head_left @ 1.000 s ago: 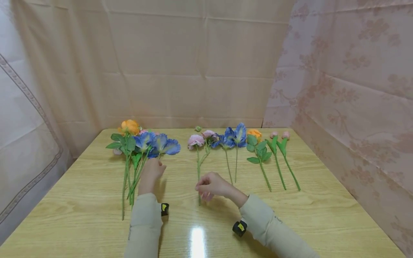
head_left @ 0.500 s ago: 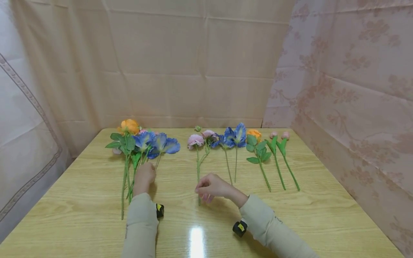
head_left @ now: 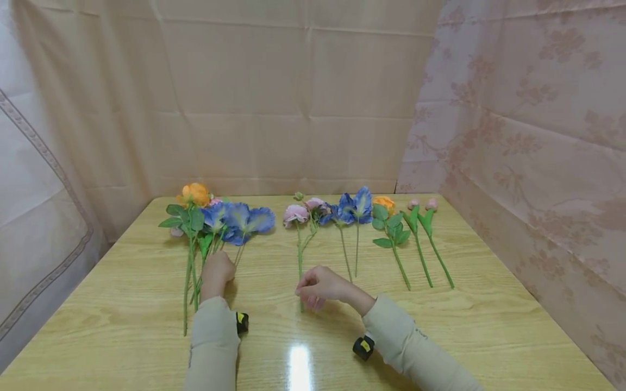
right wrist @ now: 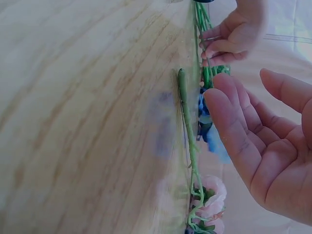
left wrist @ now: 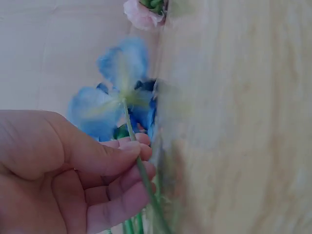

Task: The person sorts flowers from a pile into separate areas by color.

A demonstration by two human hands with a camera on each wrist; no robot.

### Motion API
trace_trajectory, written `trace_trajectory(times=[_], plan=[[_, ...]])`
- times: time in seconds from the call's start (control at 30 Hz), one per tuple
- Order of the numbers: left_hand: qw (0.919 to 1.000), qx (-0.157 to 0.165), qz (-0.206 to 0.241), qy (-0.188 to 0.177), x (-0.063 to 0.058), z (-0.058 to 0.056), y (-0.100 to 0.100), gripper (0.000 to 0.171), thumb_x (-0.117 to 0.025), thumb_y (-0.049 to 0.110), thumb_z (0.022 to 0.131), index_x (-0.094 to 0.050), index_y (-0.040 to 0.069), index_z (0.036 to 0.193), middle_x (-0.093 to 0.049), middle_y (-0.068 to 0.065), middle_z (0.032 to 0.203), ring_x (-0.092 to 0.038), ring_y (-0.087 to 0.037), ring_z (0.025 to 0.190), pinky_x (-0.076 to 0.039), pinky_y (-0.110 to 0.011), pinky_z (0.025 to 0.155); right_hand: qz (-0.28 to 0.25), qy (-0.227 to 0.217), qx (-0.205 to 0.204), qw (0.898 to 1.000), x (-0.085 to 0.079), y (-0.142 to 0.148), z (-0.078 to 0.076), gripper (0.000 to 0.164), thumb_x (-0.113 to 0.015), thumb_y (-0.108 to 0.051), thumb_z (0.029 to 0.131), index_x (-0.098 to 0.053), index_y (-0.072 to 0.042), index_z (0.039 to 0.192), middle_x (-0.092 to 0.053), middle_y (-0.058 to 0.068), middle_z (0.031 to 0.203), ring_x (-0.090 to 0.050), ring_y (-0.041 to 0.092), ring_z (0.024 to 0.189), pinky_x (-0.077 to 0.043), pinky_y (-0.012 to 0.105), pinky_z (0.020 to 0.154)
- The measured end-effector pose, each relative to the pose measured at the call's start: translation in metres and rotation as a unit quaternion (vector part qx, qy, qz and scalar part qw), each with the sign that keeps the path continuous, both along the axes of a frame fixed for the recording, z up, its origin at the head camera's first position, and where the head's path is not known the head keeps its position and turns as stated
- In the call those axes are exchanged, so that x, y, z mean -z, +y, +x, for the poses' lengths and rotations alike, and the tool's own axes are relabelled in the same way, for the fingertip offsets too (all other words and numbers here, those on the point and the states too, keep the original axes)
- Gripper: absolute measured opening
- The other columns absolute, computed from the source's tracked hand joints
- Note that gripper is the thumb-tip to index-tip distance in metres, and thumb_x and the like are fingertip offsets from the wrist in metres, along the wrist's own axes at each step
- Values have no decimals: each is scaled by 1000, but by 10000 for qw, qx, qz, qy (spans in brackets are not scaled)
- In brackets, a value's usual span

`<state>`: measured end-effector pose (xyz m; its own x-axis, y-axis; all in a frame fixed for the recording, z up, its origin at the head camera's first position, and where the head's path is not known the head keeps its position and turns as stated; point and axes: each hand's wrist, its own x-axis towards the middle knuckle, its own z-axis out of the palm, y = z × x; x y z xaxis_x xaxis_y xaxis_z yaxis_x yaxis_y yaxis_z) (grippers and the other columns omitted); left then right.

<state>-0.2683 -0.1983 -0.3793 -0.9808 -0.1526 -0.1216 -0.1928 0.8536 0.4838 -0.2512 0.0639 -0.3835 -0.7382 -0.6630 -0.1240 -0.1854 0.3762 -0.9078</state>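
- Head: your left hand [head_left: 217,270] pinches a blue flower [head_left: 242,218] beside the leftmost bunch [head_left: 195,218]; yellow patches [head_left: 364,344] on black wrist devices [head_left: 361,353], too small to read.
- Left wrist: your thumb and fingers grip its stem [left wrist: 153,197].
- Right wrist: your right hand [right wrist: 268,151], loosely spread, near a pink flower [right wrist: 213,195].

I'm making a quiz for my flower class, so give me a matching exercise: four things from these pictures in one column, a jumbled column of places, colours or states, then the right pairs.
Things
1. Left-hand grip
2. Right-hand grip
3. Pink tulips
4. Table

Descriptions
A. Pale, with wood grain
B. Lying on the far right, head view
C. Pinching a blue iris by its stem
D. Open, holding nothing

Right pairs: 1-C, 2-D, 3-B, 4-A
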Motion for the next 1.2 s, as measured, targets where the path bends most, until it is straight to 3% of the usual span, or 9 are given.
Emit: trace_trajectory(times=[0.13, 0.3, 0.4, 0.47, 0.57, 0.67, 0.9, 1.03, 1.2], plan=[[9997, 18, 166, 183, -4, 4, 0, 31, -38, -10, 77, -37, 7, 52, -38, -8, 55, -34, -20, 52, -34, -30, 49, 0, -2, -37, 10000, 1, 0, 1, 17, -58, -7, 86, -62, 10, 88, -60, 16, 67, -56, 15, 51, -51, 35, 49], [9951, 16, 431, 886, -10, 7, 7, 40, -40, -7, 80, -26, 13, 47, -20, 1, 48, -20, -14, 48, -24, -27, 48, -11, 104, 1, 9999, 0, 0, 2, 17, -57, -7, 86, -62, 9, 88, -60, 15, 67, -57, 16, 51, -50, 34, 48], [9896, 22, 940, 1091, -16, 8, 16, 32, -44, -8, 78, -40, 6, 50, -33, 2, 44, -29, -10, 43, -28, -23, 45, -59, 199, 64, 9998, 0, -1, 2, 16, -57, -8, 87, -62, 8, 88, -60, 13, 67, -59, 21, 53, -50, 34, 47], [9811, -29, 1605, 1077, -19, 8, 23, 19, -43, -11, 74, -52, -3, 59, -45, -2, 48, -39, -9, 41, -35, -22, 41, -124, 242, 85, 9996, 0, -1, 2, 17, -57, -8, 87, -61, 8, 89, -60, 12, 68, -60, 26, 55, -50, 36, 48], [9668, -10, 2384, 919, -23, 9, 32, 10, -51, -11, 78, -59, -13, 85, -57, -11, 62, -54, -13, 49, -50, -28, 50, -186, 329, 107, 9992, 0, -2, 3, 18, -56, -8, 87, -61, 9, 90, -60, 14, 68, -60, 29, 57, -50, 38, 48], [9565, 95, 2793, 832, -27, 11, 40, 8, -54, -13, 79, -56, -15, 87, -58, -14, 67, -55, -14, 51, -51, -30, 54, -227, 410, 162, 9988, 0, -3, 3, 19, -57, -9, 87, -60, 9, 91, -60, 16, 70, -59, 27, 56, -50, 38, 49], [9443, 632, 3117, 839, -35, 18, 56, 4, -55, -14, 79, -57, -11, 81, -60, -14, 69, -57, -14, 53, -52, -33, 56, -360, 370, 434, 9977, -1, -9, 5, 26, -58, -5, 85, -57, 13, 104, -61, 21, 78, -60, 25, 62, -52, 34, 55], [9364, 1001, 3284, 730, -40, 23, 63, 4, -56, -13, 80, -57, -10, 83, -60, -15, 71, -59, -17, 57, -52, -34, 58, -459, 451, 309, 9974, -6, -11, 11, 27, -56, -1, 86, -54, 15, 108, -61, 26, 83, -61, 34, 71, -52, 35, 58], [9295, 1411, 3344, 652, -42, 25, 71, 6, -56, -11, 81, -57, -12, 87, -60, -15, 73, -60, -19, 61, -52, -34, 59, -839, 331, 94, 9959, -7, -13, 13, 26, -56, 0, 86, -54, 16, 106, -61, 28, 84, -62, 34, 71, -52, 39, 60]])
